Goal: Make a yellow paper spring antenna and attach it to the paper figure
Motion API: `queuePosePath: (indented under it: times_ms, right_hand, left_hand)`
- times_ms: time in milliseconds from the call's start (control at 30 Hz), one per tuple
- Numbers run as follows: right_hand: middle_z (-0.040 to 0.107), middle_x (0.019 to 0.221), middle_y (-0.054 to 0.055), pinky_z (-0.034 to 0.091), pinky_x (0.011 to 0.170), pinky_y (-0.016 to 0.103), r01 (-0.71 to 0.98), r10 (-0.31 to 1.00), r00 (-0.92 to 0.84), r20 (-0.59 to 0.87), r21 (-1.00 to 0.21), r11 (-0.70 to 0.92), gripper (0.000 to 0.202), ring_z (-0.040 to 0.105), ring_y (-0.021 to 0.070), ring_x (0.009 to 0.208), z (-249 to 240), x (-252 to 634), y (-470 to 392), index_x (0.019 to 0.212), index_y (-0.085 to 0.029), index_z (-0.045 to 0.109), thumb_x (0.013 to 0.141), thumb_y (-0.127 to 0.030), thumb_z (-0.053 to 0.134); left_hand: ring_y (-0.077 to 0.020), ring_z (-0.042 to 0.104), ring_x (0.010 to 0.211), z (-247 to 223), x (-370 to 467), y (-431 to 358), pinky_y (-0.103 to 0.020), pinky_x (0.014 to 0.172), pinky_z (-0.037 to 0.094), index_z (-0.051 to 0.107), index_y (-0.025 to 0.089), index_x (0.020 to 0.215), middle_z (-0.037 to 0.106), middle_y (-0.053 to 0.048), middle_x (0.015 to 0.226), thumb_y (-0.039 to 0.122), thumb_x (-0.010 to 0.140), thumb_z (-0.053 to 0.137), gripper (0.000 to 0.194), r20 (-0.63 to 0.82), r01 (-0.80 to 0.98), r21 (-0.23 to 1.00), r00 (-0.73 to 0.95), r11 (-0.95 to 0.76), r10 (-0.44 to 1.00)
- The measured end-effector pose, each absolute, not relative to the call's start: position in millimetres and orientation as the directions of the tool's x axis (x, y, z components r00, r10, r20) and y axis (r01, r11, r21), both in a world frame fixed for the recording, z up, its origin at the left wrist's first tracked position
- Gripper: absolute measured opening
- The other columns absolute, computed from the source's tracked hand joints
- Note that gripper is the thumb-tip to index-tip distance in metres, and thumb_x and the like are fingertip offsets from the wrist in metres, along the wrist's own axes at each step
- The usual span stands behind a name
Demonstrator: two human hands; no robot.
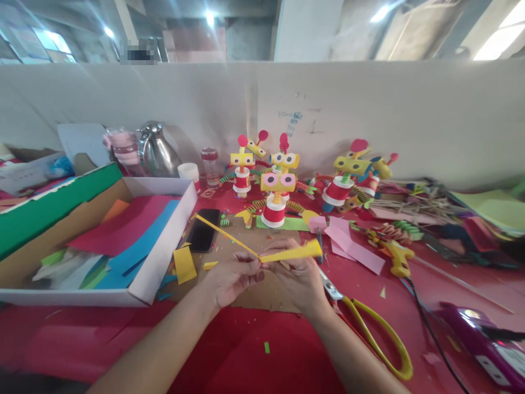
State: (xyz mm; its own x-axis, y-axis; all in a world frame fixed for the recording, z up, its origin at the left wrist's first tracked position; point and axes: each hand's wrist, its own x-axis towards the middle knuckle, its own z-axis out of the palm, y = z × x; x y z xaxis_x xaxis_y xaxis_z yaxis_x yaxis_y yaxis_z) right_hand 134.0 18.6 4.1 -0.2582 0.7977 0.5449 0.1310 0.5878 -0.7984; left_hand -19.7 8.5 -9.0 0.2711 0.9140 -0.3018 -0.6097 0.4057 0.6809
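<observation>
Near the middle of the table, my left hand (pixel 235 279) pinches the end of a narrow yellow paper strip (pixel 225 234) that slants up to the left. My right hand (pixel 298 276) is closed close beside it, with a wider yellow paper strip (pixel 293 252) running rightward from the fingertips across that hand. Both strips meet at the fingertips; whether they are joined there I cannot tell. Under the hands lies a brown cardboard sheet (pixel 262 293) with paper scraps. Just beyond stands a paper-cup robot figure (pixel 273 210) with a yellow head and folded-paper arms.
Several similar figures (pixel 340 189) stand behind. An open box (pixel 164 241) of coloured paper is at left, beside a phone (pixel 205 230). Yellow-handled scissors (pixel 381 328), pink paper (pixel 355 249), a yellow glue gun (pixel 397 260) with its cord and a purple device (pixel 486 339) lie at right.
</observation>
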Motion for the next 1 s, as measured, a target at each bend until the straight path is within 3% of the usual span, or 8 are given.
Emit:
queuePosePath:
  times_ms: [133,267,400,533,767,900,1000]
  right_hand:
    - [0.065,0.1,0.004,0.051,0.08,0.035,0.139,0.826,-0.2,0.527,-0.819,0.557,0.012,0.062,0.0202,0.089,0.0,130.8,18.9,0.084,-0.031,0.075,0.082,-0.028,0.064]
    - [0.069,0.095,0.004,0.052,0.08,0.035,0.131,0.84,-0.168,0.516,-0.833,0.537,0.016,0.064,0.0207,0.088,0.9,128.2,18.9,0.089,-0.03,0.074,0.079,-0.022,0.066]
    - [0.072,0.087,0.004,0.051,0.085,0.037,0.096,0.86,-0.201,0.469,-0.864,0.494,0.01,0.064,0.0233,0.094,3.1,127.3,17.4,0.082,-0.028,0.075,0.078,-0.024,0.068]
    - [0.072,0.09,0.004,0.054,0.076,0.034,0.064,0.896,-0.202,0.395,-0.908,0.414,0.012,0.067,0.0203,0.082,3.7,127.5,16.3,0.086,-0.026,0.075,0.082,-0.027,0.063]
    - [0.072,0.087,0.004,0.052,0.073,0.029,0.05,0.914,-0.208,0.348,-0.93,0.365,0.015,0.065,0.0182,0.08,7.3,132.9,20.1,0.087,-0.023,0.074,0.084,-0.027,0.06]
    - [0.07,0.078,0.003,0.051,0.067,0.027,0.061,0.92,-0.224,0.322,-0.937,0.343,0.015,0.063,0.017,0.073,10.7,136.3,21.8,0.082,-0.022,0.074,0.083,-0.027,0.06]
    - [0.069,0.08,0.003,0.052,0.07,0.029,0.087,0.902,-0.242,0.357,-0.918,0.387,0.014,0.063,0.0179,0.077,11.6,137.0,22.8,0.082,-0.022,0.073,0.082,-0.025,0.059]
  left_hand:
    - [-0.0083,0.055,0.059,-11.2,-19.1,11.0,-0.021,0.057,0.042,0.069,0.011,0.059,0.063,-0.002,0.061,0.015,0.048,0.085,0.02,-0.27,-0.605,0.717,0.218,0.347,0.938]
    - [-0.0075,0.055,0.06,-8.2,-16.8,10.2,-0.018,0.054,0.04,0.072,0.011,0.067,0.063,-0.002,0.062,0.02,0.05,0.085,0.023,-0.258,-0.625,0.704,0.216,0.337,0.942]
    - [-0.008,0.057,0.06,-8.8,-14.6,9.5,-0.019,0.059,0.044,0.072,0.011,0.065,0.065,-0.003,0.063,0.019,0.052,0.084,0.02,-0.23,-0.603,0.756,0.119,0.255,0.966]
    - [-0.0085,0.059,0.062,-11.0,-11.9,10.2,-0.019,0.063,0.047,0.072,0.011,0.063,0.067,-0.003,0.065,0.018,0.053,0.084,0.017,-0.202,-0.614,0.762,0.071,0.203,0.977]
    - [-0.0121,0.066,0.074,-1.2,-13.5,8.8,-0.02,0.073,0.051,0.074,0.011,0.072,0.072,-0.005,0.075,0.01,0.057,0.08,0.016,-0.26,-0.633,0.707,0.183,0.315,0.948]
    - [-0.0118,0.066,0.069,5.4,-14.0,7.6,-0.02,0.066,0.05,0.074,0.01,0.075,0.072,-0.006,0.073,0.012,0.065,0.075,0.011,-0.245,-0.565,0.762,0.2,0.316,0.949]
    - [-0.0103,0.065,0.069,7.0,-11.4,6.5,-0.02,0.07,0.05,0.074,0.01,0.075,0.071,-0.005,0.072,0.011,0.064,0.075,0.011,-0.205,-0.548,0.791,0.181,0.272,0.962]
